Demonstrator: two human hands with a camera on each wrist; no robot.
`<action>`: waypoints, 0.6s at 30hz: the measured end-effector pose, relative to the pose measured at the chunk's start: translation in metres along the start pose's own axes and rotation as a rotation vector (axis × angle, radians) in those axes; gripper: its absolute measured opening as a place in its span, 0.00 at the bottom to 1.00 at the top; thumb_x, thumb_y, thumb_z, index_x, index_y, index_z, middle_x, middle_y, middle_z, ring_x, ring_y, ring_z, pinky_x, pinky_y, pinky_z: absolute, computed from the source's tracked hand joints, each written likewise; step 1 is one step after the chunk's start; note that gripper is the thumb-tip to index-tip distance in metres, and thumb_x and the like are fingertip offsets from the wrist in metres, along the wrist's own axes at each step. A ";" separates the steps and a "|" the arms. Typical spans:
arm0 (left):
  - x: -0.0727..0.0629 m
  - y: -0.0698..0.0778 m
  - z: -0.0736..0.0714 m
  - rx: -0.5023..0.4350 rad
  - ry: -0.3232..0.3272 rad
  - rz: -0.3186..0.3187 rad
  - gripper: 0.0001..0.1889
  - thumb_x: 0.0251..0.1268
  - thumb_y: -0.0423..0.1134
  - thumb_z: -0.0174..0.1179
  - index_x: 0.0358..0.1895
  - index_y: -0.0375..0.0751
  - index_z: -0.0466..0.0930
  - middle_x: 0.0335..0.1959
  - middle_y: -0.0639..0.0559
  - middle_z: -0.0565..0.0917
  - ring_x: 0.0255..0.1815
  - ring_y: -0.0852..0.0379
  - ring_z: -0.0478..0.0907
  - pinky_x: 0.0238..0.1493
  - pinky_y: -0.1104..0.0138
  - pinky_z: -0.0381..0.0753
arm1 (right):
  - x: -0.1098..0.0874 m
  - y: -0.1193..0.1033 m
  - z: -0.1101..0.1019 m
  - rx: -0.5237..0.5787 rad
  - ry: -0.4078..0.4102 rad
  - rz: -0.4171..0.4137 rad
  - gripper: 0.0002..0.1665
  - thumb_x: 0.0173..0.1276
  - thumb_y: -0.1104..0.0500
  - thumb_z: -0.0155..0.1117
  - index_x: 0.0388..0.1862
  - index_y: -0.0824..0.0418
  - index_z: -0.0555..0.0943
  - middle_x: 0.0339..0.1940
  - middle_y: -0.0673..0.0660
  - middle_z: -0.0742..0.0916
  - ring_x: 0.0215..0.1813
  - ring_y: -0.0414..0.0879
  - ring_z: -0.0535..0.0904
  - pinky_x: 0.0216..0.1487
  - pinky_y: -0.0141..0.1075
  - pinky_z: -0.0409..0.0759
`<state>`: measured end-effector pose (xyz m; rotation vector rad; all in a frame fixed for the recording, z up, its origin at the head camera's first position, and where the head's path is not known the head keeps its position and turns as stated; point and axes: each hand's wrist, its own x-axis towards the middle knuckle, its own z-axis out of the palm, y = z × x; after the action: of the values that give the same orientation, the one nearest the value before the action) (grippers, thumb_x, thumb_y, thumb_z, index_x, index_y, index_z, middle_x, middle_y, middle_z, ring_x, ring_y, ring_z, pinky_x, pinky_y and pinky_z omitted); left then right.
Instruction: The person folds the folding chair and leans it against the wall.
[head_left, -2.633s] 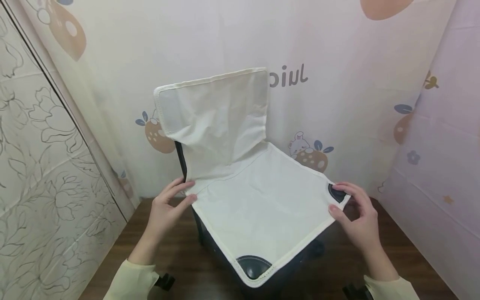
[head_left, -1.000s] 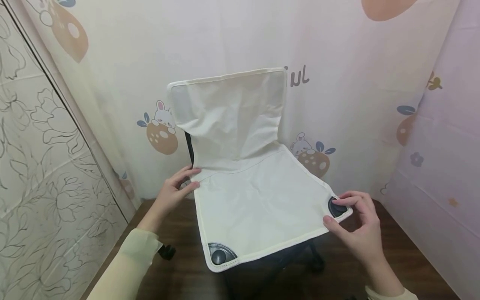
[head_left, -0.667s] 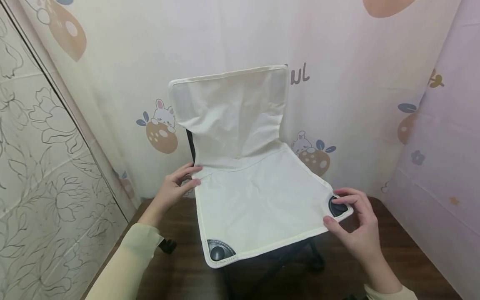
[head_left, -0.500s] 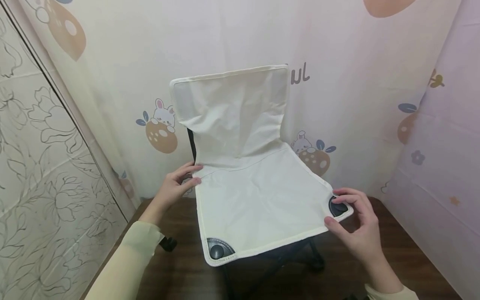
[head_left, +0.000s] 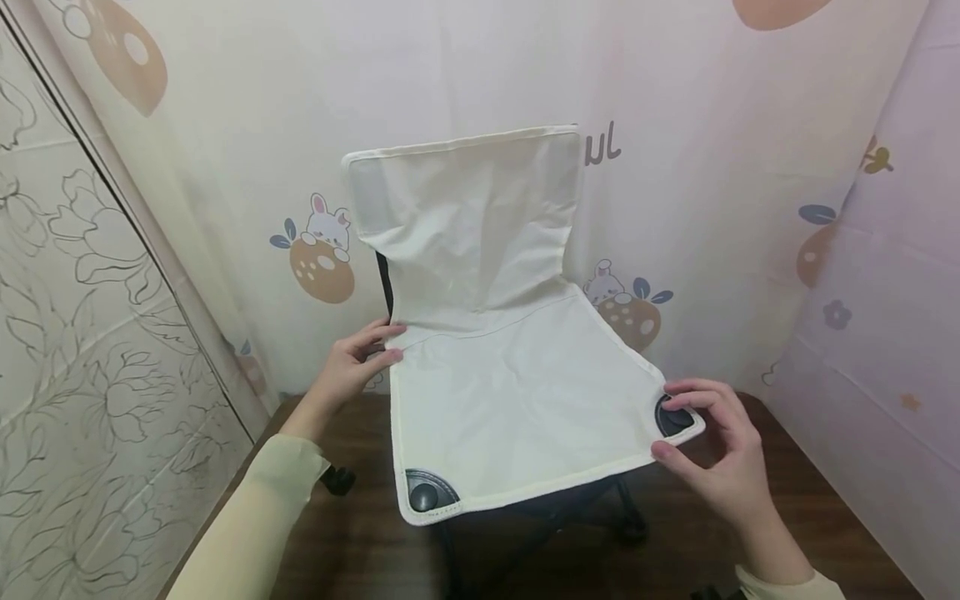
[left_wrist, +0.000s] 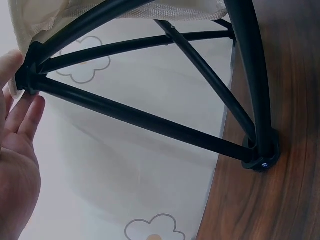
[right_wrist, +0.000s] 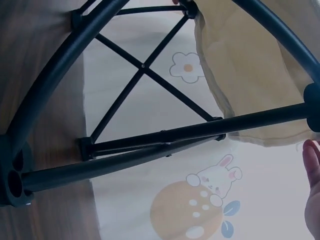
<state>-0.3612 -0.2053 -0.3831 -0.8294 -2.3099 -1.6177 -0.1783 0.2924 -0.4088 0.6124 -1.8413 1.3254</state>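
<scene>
A folding chair [head_left: 517, 392] with a cream fabric seat and back stands in front of me, its seat front toward me. Dark reinforced corner patches [head_left: 431, 493] mark the seat's two front corners. My left hand [head_left: 348, 367] holds the seat's left rear edge, where back and seat meet. In the left wrist view, its fingers are around a black frame joint [left_wrist: 31, 70]. At the front right corner, my right hand [head_left: 723, 450] grips with fingers on top and thumb at the front edge. The right wrist view shows part of that hand beside a black joint [right_wrist: 312, 107].
Black crossed tube legs [right_wrist: 143, 66] stand under the seat on the dark wooden surface [head_left: 360, 542]. A patterned curtain [head_left: 697, 208] hangs behind the chair. More patterned fabric [head_left: 112, 350] borders the left side, and pinkish fabric [head_left: 892, 333] the right.
The chair has turned: its front left corner swung left and its back shifted right. Both hands stayed on it, the left moving slightly up and right. Over the last half second, little moved.
</scene>
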 end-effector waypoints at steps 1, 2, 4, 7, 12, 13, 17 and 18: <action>0.001 0.000 0.000 0.003 0.000 -0.006 0.22 0.74 0.35 0.73 0.69 0.40 0.86 0.83 0.43 0.70 0.65 0.35 0.84 0.55 0.71 0.86 | 0.000 -0.001 0.001 0.000 0.000 -0.006 0.30 0.44 0.82 0.80 0.50 0.77 0.83 0.61 0.64 0.84 0.63 0.50 0.77 0.65 0.26 0.78; 0.002 -0.001 0.000 0.012 0.000 -0.008 0.22 0.75 0.36 0.73 0.69 0.41 0.86 0.83 0.44 0.70 0.65 0.35 0.85 0.56 0.71 0.86 | 0.000 -0.001 0.001 0.006 0.000 -0.013 0.30 0.43 0.82 0.80 0.49 0.77 0.83 0.61 0.64 0.84 0.63 0.50 0.77 0.64 0.26 0.78; 0.004 -0.002 0.000 0.032 0.002 -0.004 0.22 0.75 0.38 0.73 0.69 0.43 0.87 0.83 0.45 0.71 0.66 0.37 0.85 0.57 0.71 0.85 | 0.000 -0.003 0.003 0.008 0.000 -0.024 0.30 0.42 0.82 0.81 0.48 0.77 0.83 0.60 0.64 0.84 0.63 0.51 0.77 0.63 0.26 0.79; 0.008 -0.004 0.001 0.060 0.009 0.012 0.21 0.76 0.39 0.73 0.69 0.45 0.87 0.83 0.47 0.71 0.66 0.39 0.84 0.58 0.69 0.85 | 0.000 -0.003 0.006 0.021 0.002 -0.045 0.29 0.42 0.81 0.81 0.47 0.77 0.82 0.59 0.64 0.84 0.63 0.51 0.76 0.63 0.27 0.78; 0.016 -0.007 0.006 0.091 0.045 0.042 0.20 0.75 0.38 0.73 0.67 0.45 0.88 0.81 0.48 0.74 0.62 0.41 0.86 0.58 0.58 0.87 | -0.002 -0.005 0.009 0.009 0.014 -0.053 0.30 0.40 0.79 0.83 0.46 0.76 0.82 0.59 0.63 0.84 0.63 0.51 0.76 0.61 0.26 0.78; 0.018 -0.007 0.007 0.088 0.056 0.046 0.20 0.75 0.37 0.73 0.67 0.44 0.88 0.81 0.48 0.74 0.63 0.41 0.85 0.58 0.56 0.87 | -0.003 -0.005 0.010 0.005 0.016 -0.049 0.30 0.40 0.79 0.84 0.46 0.76 0.82 0.59 0.63 0.84 0.63 0.51 0.76 0.61 0.26 0.78; 0.026 -0.007 0.014 0.070 0.104 0.039 0.20 0.74 0.33 0.72 0.66 0.36 0.87 0.79 0.44 0.76 0.67 0.39 0.82 0.59 0.59 0.85 | -0.004 -0.009 0.014 -0.006 0.025 -0.051 0.29 0.42 0.76 0.86 0.46 0.75 0.83 0.59 0.63 0.84 0.64 0.51 0.76 0.64 0.27 0.77; 0.027 -0.007 0.015 0.059 0.117 0.032 0.20 0.74 0.32 0.72 0.66 0.35 0.87 0.79 0.42 0.76 0.68 0.37 0.81 0.59 0.62 0.84 | -0.005 -0.009 0.016 -0.007 0.025 -0.057 0.29 0.43 0.75 0.86 0.46 0.75 0.83 0.59 0.64 0.84 0.64 0.51 0.76 0.65 0.28 0.77</action>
<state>-0.3852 -0.1840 -0.3818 -0.7350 -2.2408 -1.5348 -0.1734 0.2742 -0.4097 0.6377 -1.7945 1.2832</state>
